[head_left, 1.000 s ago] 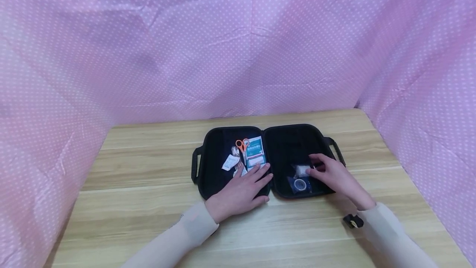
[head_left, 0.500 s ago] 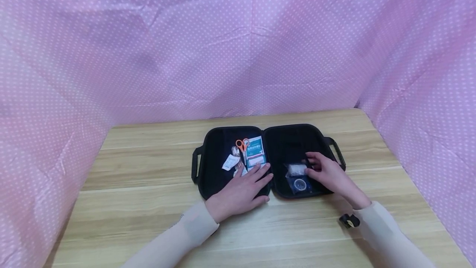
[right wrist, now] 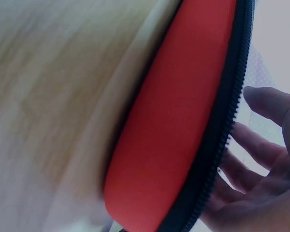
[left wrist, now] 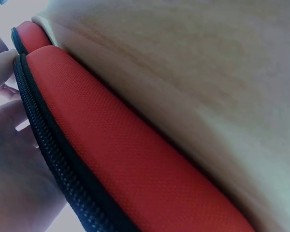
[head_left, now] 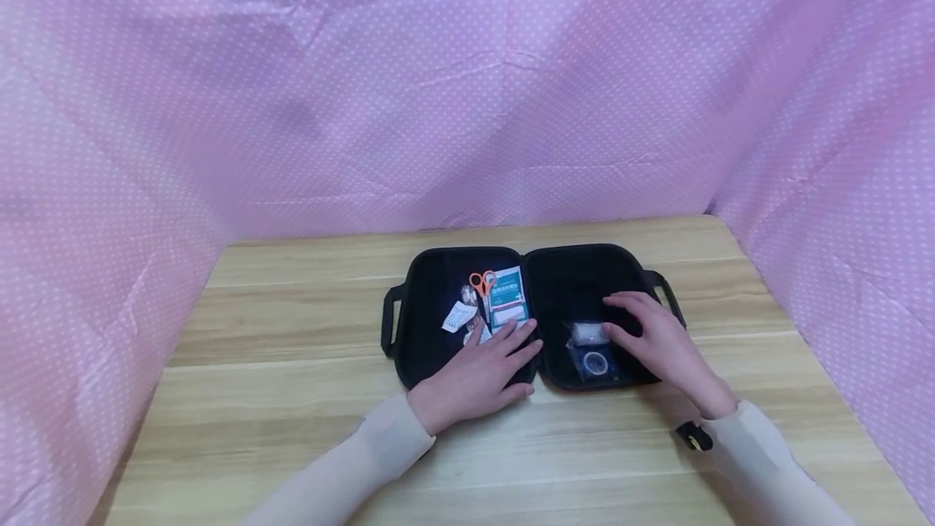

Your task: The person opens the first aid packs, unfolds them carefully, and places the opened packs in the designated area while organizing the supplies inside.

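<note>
Two halves of an open case, red outside and dark inside, lie side by side on a wood-grained table. The right hand is over the outer side of the case's right half, its fingers parted from the thumb and grasping nothing. The thumb is at the end of a white roll in clear wrapping, inside the case; whether it touches is hard to tell from this view. A ring-shaped roll in a bag lies just beside it, nearer the case's front edge.

The left hand rests across the front edge of the case's left half, fingers spread and released, covering the near ends of the contents there. Beyond its fingertips, in the case, are orange-handled scissors, partly over a green-and-white packet beside the case's hinge, and a small white packet further out. One handle stands out from the case's left end, another from its right. Behind the case and past the table hangs a pink dotted cloth.
</note>
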`<move>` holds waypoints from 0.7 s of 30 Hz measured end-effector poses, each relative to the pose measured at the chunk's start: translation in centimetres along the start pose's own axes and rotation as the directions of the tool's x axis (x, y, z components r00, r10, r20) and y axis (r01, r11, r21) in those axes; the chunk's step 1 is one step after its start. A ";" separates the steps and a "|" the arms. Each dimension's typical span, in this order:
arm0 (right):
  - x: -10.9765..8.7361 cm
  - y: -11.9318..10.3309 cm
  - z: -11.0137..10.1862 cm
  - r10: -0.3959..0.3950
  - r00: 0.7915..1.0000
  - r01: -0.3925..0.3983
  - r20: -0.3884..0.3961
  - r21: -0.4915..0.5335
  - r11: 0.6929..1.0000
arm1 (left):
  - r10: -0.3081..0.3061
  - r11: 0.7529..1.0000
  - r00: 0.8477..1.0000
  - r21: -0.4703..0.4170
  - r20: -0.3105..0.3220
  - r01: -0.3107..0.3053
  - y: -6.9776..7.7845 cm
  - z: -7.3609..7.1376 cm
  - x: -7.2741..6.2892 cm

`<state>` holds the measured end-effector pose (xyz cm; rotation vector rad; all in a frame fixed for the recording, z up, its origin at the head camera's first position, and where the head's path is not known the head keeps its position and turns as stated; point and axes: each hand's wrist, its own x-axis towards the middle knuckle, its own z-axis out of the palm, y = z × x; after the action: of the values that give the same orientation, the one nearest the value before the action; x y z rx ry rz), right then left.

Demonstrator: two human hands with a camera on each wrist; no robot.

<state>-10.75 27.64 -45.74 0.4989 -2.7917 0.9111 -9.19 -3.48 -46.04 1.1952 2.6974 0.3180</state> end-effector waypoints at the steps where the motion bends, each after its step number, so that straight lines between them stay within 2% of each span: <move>1: 0.0 -0.1 0.0 -0.004 1.000 0.004 0.006 0.003 1.000 | 0.001 1.000 1.000 -0.001 0.000 -0.001 0.0 0.0 0.0; 8: 0.5 -1.1 0.3 -0.034 0.999 0.034 -0.004 -0.019 0.999 | 0.009 1.000 1.000 -0.002 -0.011 -0.009 -0.3 0.0 -0.8; 15: 1.5 -2.8 0.6 -0.067 0.997 0.067 -0.030 0.023 0.997 | 0.010 1.000 0.994 -0.029 -0.104 -0.013 -1.3 -0.7 -2.2; 21: 2.5 -4.0 1.3 -0.078 0.996 0.079 -0.042 0.042 0.996 | -0.047 0.999 0.984 0.007 -0.171 0.049 -2.3 -1.5 -3.5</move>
<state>-11.73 23.21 -43.99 0.5859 -2.7009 0.9567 -8.87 -7.83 -45.00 1.1535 2.8726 0.4171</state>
